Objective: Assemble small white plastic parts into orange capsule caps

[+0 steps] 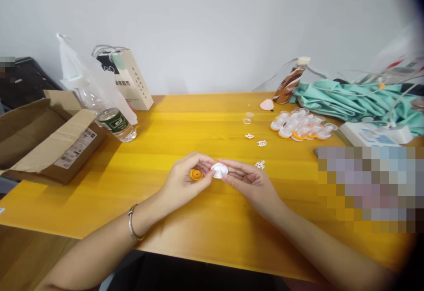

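Between the fingertips of my left hand (188, 174) and my right hand (247, 178) is a small round white plastic part (219, 170), pinched from both sides above the table. An orange round piece (196, 175) with a hole in its middle sits within the curl of my left hand. Past my right hand lie small white cut-out pieces, one close by (260, 164), another (261, 143) farther back, and a third (249, 136) beside that. A clear little cup (248, 118) rests behind them.
A cluster of clear-and-orange pieces (301, 125) stands at the right, near a brown drink bottle (289, 81) and green cloth (351, 101). A pink piece (266, 104) lies at the back. Left are an open cardboard box (76, 145), a water bottle (117, 124) and a paper bag (132, 81).
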The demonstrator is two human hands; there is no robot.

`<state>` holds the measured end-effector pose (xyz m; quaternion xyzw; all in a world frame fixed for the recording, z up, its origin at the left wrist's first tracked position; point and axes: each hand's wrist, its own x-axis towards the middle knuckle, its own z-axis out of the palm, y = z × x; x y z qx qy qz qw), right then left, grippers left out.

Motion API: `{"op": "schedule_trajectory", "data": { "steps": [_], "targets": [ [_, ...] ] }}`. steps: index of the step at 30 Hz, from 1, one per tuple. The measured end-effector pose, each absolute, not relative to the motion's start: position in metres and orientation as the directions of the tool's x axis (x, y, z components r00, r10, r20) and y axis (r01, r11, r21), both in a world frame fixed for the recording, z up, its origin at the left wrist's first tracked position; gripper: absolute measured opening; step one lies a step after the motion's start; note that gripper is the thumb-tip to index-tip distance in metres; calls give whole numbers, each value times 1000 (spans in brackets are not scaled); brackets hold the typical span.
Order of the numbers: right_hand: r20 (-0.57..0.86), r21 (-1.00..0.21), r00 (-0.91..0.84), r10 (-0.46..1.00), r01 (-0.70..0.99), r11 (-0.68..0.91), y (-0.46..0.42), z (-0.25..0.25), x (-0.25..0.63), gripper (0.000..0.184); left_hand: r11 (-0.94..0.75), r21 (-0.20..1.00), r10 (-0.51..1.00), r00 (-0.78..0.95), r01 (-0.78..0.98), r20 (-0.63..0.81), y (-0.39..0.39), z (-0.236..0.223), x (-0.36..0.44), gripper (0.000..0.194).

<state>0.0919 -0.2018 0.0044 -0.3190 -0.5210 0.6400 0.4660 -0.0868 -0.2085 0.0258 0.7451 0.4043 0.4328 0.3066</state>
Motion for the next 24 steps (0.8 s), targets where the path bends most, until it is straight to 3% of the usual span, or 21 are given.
{"op": "schedule_trajectory", "data": {
  "steps": [6,13,18,24],
  "targets": [
    [72,-963,-301,951,-269,-12,-204,4,90,26,-480,818,872,277,317,404,-211,23,-82,17],
    [-16,-954,-334,942,-277,-114,-203,3,90,29,-435,842,892,280,320,355,-208,16,-81,19],
    [-96,-947,-383,919,-250,-203,-198,-2,93,33,-273,939,943,253,208,218,-202,9,-79,12],
    [-153,-939,-399,904,-226,-259,-190,-7,94,35,1,1000,967,253,8,-3,-193,3,-75,21]
  ]
}}
